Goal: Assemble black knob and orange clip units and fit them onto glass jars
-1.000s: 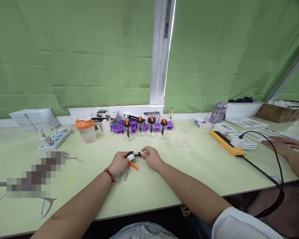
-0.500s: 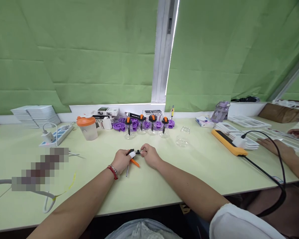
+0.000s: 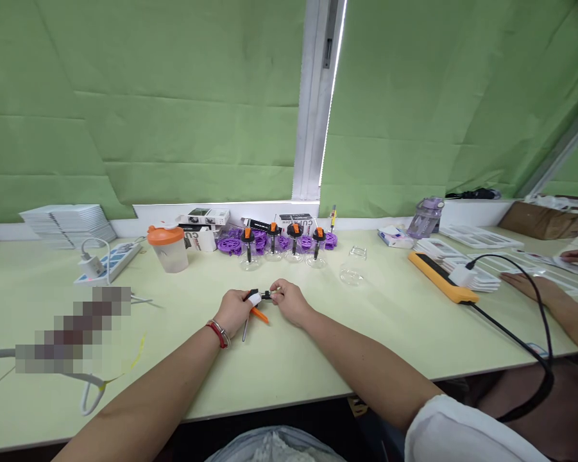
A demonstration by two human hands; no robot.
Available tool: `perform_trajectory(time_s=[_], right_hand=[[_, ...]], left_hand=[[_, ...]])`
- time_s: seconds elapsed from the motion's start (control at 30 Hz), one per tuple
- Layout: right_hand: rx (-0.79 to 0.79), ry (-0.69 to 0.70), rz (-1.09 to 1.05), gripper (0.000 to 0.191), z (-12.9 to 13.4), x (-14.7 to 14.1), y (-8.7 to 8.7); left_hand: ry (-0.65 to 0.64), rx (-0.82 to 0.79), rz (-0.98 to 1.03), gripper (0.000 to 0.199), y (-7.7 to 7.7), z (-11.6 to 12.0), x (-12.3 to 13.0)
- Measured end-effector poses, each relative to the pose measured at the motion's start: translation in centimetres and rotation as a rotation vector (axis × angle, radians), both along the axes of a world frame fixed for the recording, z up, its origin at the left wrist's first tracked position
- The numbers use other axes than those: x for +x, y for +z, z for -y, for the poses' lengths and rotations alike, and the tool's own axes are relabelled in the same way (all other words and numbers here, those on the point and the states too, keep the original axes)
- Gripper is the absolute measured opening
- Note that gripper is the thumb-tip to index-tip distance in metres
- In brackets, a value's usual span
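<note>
My left hand [image 3: 235, 310] is closed around a black-and-white dispenser head [image 3: 255, 298], from which an orange lever [image 3: 260, 314] and a thin grey tube [image 3: 245, 329] stick out downward. On its right side, the fingers of my right hand [image 3: 291, 301] pinch a small black end piece [image 3: 265, 295] of the same head. Fingers hide part of it. Beyond my hands, several clear glass bottles [image 3: 316, 259] stand upright with black-and-orange tops [image 3: 319, 233]. An uncapped glass bottle [image 3: 353, 269] stands to their right.
Purple plastic pieces [image 3: 229, 245] and small boxes [image 3: 206, 216] lie behind the bottles. An orange-lidded cup [image 3: 167, 250] and white power strip [image 3: 115, 262] are left. A yellow power strip [image 3: 442, 276] with a black cable lies right, near another person's hand [image 3: 534, 283].
Both hands keep nearly the same place and grip on the dispenser head. At the far right, the other person's hands have shifted slightly.
</note>
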State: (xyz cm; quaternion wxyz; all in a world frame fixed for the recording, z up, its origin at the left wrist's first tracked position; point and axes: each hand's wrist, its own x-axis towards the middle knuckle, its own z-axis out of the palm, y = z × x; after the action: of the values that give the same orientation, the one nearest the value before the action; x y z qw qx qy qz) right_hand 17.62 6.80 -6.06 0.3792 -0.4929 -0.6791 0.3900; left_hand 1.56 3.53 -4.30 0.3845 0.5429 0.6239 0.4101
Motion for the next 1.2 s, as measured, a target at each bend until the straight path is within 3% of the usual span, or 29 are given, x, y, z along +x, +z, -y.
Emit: perform_trajectory(time_s=[0.37, 1.2], right_hand=[[0.01, 0.0, -0.01, 0.011, -0.13, 0.03, -0.27], [0.028, -0.012, -0.007, 0.011, -0.12, 0.04, -0.39]], left_hand=[[0.016, -0.013, -0.012, 0.026, -0.05, -0.18, 0.0], [0.024, -0.01, -0.038, 0.033, 0.12, -0.1, 0.04]])
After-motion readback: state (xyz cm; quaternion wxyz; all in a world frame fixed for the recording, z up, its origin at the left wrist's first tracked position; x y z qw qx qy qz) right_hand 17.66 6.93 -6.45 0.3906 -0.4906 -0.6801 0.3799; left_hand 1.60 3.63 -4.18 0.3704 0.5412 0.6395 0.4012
